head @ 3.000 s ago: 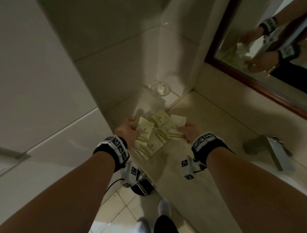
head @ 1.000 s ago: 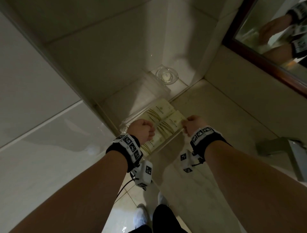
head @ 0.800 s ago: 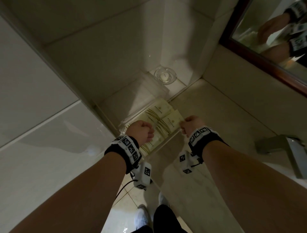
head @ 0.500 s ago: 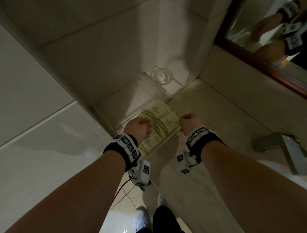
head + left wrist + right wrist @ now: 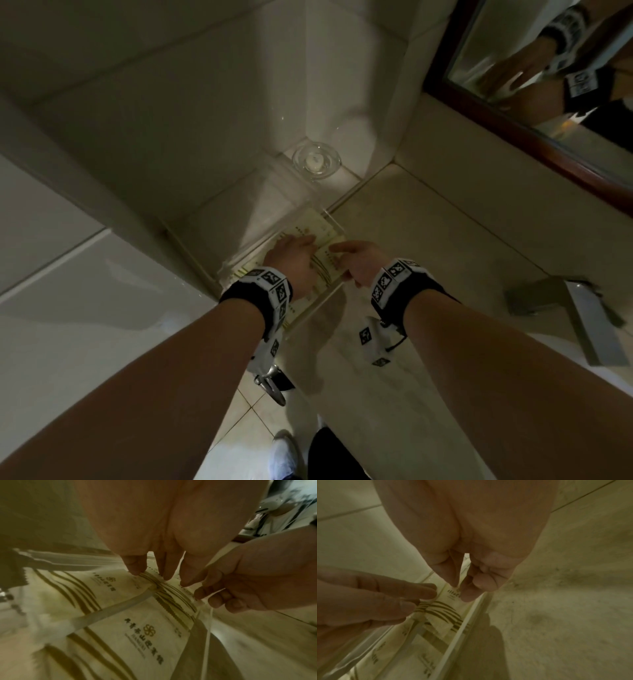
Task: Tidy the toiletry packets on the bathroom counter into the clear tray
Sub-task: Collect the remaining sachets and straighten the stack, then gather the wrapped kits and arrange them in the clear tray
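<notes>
The beige stone surface (image 5: 428, 246) fills the centre and right of the head frame, and no loose packet shows on its visible part. The clear rectangular plastic tray (image 5: 334, 219) stands at its left edge, in the middle of the frame, and the cream paper toiletry packets with brown stripes (image 5: 325, 270) lie flat inside it, side by side. I judge the task nearly finished; only a last straightening seems left. The left hand (image 5: 291, 260) lies over the packets with straight fingers (image 5: 135, 566), tips touching the paper. The right hand (image 5: 359, 262) is just beside it; its fingers (image 5: 467, 593) are loosely bent, and I cannot tell if they pinch a packet edge.
</notes>
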Motion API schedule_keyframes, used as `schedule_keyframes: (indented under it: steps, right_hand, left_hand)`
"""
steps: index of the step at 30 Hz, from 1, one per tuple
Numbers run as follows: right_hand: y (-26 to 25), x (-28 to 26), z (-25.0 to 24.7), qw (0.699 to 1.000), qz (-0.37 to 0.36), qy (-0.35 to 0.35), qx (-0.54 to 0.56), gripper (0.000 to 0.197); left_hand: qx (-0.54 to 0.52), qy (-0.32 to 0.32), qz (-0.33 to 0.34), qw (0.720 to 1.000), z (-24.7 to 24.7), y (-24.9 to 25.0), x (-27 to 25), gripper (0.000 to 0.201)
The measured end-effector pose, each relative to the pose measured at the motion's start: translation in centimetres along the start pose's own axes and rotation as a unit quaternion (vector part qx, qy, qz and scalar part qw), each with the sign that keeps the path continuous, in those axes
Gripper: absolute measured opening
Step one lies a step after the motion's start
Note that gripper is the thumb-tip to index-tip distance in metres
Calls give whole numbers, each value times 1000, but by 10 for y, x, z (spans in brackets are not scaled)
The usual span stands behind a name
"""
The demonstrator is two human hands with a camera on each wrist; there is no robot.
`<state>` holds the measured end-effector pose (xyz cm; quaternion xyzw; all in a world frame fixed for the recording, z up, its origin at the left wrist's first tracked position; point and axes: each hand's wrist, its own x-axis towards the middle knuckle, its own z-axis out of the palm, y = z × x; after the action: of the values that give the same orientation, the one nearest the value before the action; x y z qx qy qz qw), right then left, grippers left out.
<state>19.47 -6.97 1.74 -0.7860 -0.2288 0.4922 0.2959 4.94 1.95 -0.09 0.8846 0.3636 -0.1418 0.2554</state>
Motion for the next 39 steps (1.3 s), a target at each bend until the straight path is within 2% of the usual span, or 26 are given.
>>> schedule_keyframes:
  steps: [8,11,15,19,23,24,26,27,28,32,34,37,39]
  right_hand:
    - [3,1,-10,998,-6,-2,-58,32]
    - [3,-2,-12,999,-2,8,-52,33]
    - [1,-11,-22,998,11,43,51,27]
    - [-6,-31,-40,988,7,68,139,21]
    - [-15,-67,-59,974,-10,87,209,20]
    - [-18,-79,-65,971,-15,96,219,20]
    - [-22,-100,-78,964,-20,113,238,24]
    - [-22,-113,-86,961,-23,127,245,26]
    - [-22,-127,-94,957,-29,141,253,28]
    - [-9,-186,-126,937,-59,193,285,30]
    - [7,-216,-146,928,-64,210,302,28]
    - [35,-261,-173,917,-71,172,354,27]
    - [56,-293,-190,913,-62,204,347,23]
  left_hand:
    - [-37,13,10,999,0,0,1,58]
    - [-106,34,-4,994,-5,3,-4,52]
    - [-277,61,-90,955,-20,8,-17,45]
    - [-381,76,-113,915,-42,15,-30,47]
    - [-466,73,-113,874,-69,38,-54,61]
    - [-486,83,-111,863,-77,45,-61,56]
    - [-525,91,-98,840,-91,60,-74,30]
    - [-539,88,-81,834,-98,71,-83,16]
    - [-544,80,-59,833,-102,82,-89,11]
    - [-546,39,1,837,-112,131,-110,16]
    - [-541,11,26,840,-107,159,-114,6]
    - [-566,-23,41,823,-99,208,-134,15]
    - [-554,-44,63,829,-90,241,-147,24]
